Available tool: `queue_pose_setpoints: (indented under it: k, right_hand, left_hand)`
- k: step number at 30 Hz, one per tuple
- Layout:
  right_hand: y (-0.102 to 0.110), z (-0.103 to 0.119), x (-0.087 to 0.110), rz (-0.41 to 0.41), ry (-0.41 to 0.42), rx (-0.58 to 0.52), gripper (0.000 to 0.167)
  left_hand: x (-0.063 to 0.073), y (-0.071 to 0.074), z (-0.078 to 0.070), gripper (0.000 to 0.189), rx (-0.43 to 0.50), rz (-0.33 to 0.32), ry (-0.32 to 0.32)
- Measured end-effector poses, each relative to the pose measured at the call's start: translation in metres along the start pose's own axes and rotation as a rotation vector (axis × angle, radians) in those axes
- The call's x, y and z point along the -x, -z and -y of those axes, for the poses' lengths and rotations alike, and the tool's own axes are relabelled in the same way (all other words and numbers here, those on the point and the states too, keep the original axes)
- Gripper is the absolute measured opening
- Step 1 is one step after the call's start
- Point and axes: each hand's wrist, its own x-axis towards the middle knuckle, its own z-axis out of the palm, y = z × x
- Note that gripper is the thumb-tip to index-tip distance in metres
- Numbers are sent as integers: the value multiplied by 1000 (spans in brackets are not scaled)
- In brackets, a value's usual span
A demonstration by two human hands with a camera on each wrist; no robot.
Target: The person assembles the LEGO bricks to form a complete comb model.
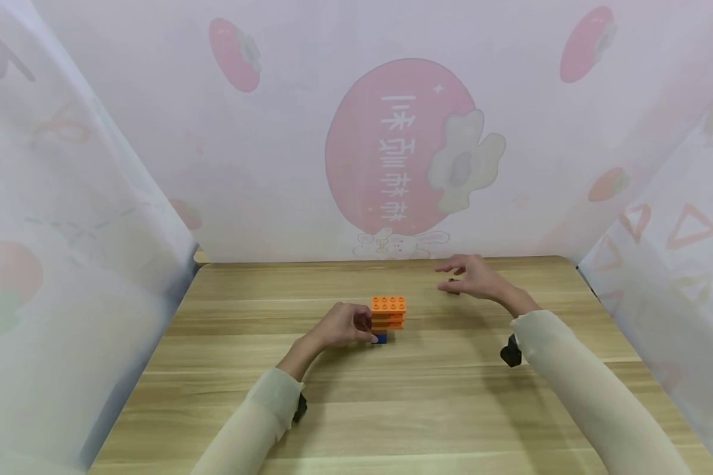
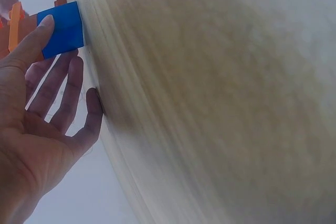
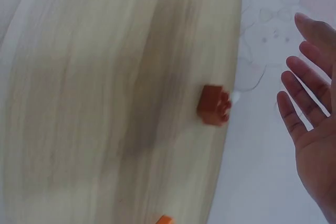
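Note:
Near the middle of the table, a small stack of toy building bricks stands upright, with a studded orange brick (image 1: 389, 303) on top. More orange and brown layers lie below it, and a blue brick (image 2: 67, 31) forms the bottom. My left hand (image 1: 340, 324) grips the stack low down from the left, its thumb on the blue brick; the other fingers are partly hidden behind. Farther back on the right, my right hand (image 1: 474, 277) hovers with fingers spread and holds nothing. Beneath it, a small reddish-brown brick (image 3: 212, 105) rests on the table, studs showing.
The wood-grain table (image 1: 392, 409) reaches back to a pale printed curtain (image 1: 273, 165). Similar cloth hangs along the left side (image 1: 65, 264) and the right side (image 1: 677, 251). Each wrist carries a dark camera mount (image 1: 511, 351).

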Motion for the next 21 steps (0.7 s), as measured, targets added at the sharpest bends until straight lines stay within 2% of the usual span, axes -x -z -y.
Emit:
queue_pose_setpoints:
  k: [12,21]
  right_hand:
    - [0,-28,13,-31,-96,1,41]
    - [-5,-45,17,-53,-113,3,43]
  left_hand:
    - [1,0,0,25,1,1,-9]
    - [-1,0,3,26,9,3,-16]
